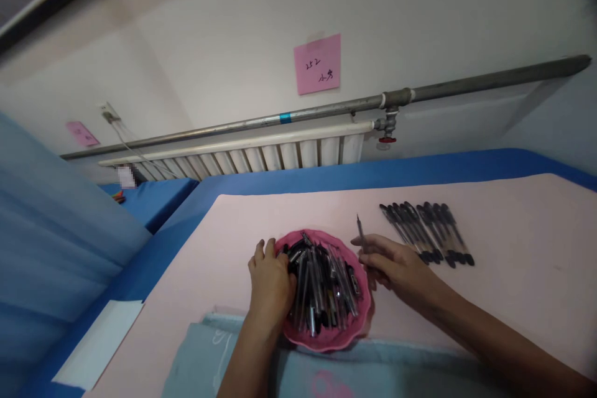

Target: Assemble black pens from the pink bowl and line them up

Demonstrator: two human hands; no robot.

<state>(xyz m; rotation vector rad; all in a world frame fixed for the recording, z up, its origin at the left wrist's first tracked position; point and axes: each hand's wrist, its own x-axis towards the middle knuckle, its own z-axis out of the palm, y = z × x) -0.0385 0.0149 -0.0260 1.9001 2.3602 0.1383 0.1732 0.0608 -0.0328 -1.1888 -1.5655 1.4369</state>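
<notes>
A pink scalloped bowl [326,343] holds a heap of clear-barrelled pens [321,286] and black caps. My left hand [270,280] lies over the bowl's left rim, its fingers apart; the thumb and forefinger reach in among the black caps. Whether those two fingertips touch a cap, I cannot tell. Just right of the bowl, my right hand [389,264] pinches an uncapped pen [360,228], tip pointing up. Farther right, several capped pens [424,233] lie side by side in a slanting row.
Pink sheeting [513,298] covers the blue table [420,168]. A light blue cloth [200,348] lies at the near edge, and white paper [100,342] at left. Behind run a radiator [261,152] and a pipe [224,129]; a blue curtain [56,249] hangs on the left.
</notes>
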